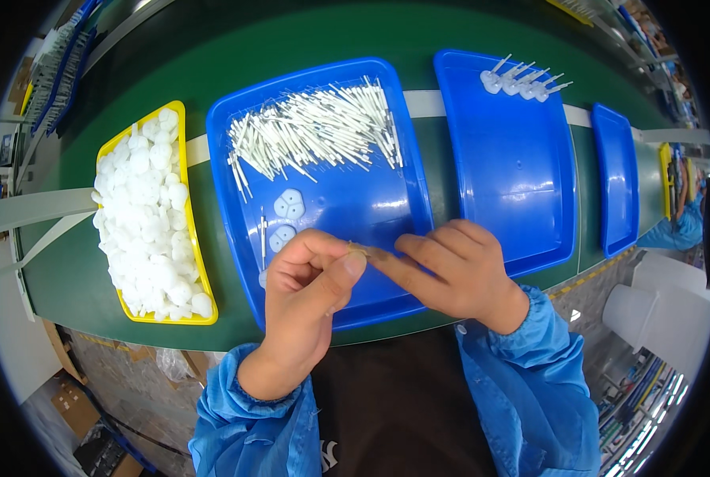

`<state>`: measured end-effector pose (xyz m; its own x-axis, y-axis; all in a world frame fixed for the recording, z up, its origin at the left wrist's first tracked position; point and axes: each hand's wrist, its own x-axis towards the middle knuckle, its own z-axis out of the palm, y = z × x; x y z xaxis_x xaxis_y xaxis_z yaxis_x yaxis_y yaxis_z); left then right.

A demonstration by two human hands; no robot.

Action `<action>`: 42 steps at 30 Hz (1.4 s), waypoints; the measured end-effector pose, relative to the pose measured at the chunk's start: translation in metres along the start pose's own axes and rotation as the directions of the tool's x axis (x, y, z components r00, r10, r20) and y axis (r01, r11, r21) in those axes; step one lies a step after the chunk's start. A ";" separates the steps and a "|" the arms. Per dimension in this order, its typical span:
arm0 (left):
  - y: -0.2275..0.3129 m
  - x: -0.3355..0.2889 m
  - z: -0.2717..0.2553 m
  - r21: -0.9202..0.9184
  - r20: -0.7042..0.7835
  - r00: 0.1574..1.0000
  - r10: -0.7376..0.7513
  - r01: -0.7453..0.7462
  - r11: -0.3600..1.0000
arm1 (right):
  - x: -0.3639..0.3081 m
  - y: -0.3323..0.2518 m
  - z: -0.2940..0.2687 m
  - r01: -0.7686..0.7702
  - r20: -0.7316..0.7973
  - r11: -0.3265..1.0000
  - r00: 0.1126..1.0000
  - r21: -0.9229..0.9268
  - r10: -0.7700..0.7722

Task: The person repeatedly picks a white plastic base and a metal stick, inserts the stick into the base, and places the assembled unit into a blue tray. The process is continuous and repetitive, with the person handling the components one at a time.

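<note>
Over the near part of a blue tray (386,274), my left hand (307,298) is closed, thumb and index finger pinched together. My right hand (462,274) meets it from the right, its fingers bent and its index fingertip at the pinch. What sits between the fingertips is small, brownish and blurred; I cannot make it out. Thin white sticks (315,123) lie in a loose heap at the tray's far side. Left of my hands are pale three-lobed plastic pieces (289,204) and a single stick (263,237). Another such piece is partly hidden behind my left hand.
A yellow tray (200,270) heaped with white rounded plastic pieces (144,215) stands left. To the right, a second blue tray (514,175) holds several white pieces with upright sticks (518,83); beyond is a narrow blue tray (613,183). All rest on a green table (236,40).
</note>
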<state>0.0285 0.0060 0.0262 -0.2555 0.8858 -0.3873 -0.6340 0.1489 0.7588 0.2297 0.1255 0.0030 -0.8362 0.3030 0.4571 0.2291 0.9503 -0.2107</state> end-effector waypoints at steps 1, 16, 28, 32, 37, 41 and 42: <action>-0.001 -0.001 -0.001 -0.009 0.008 1.000 -0.001 0.001 1.000 | -0.001 0.000 -0.001 -0.032 0.029 0.999 0.999 0.019 0.031; -0.009 -0.009 0.001 -0.134 0.056 0.997 -0.061 0.068 0.989 | 0.001 -0.005 0.002 -0.313 0.021 0.813 0.937 0.491 0.348; -0.024 -0.010 0.005 -0.206 0.033 0.989 -0.143 0.147 0.967 | 0.005 -0.014 -0.006 -0.389 0.110 0.638 0.895 0.665 0.432; -0.027 -0.009 0.007 -0.187 0.002 0.990 -0.143 0.141 0.972 | 0.004 -0.014 -0.008 -0.382 0.169 0.524 0.897 0.762 0.408; -0.030 -0.009 0.007 -0.171 0.003 0.998 -0.066 0.065 0.983 | 0.001 -0.019 -0.010 -0.392 0.277 0.250 0.876 0.885 0.394; -0.031 -0.007 0.006 -0.120 -0.021 0.999 -0.040 0.037 0.992 | -0.005 -0.021 -0.004 -0.349 0.312 0.050 0.887 0.936 0.341; -0.031 -0.006 0.007 -0.112 -0.021 1.000 -0.016 0.013 0.994 | -0.004 -0.021 -0.004 -0.336 0.326 -0.026 0.888 0.942 0.325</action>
<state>0.0552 -0.0009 0.0086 -0.2607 0.8741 -0.4099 -0.7148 0.1106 0.6905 0.2302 0.1043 0.0086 -0.8304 0.5544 0.0558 -0.1943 -0.1942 -0.9615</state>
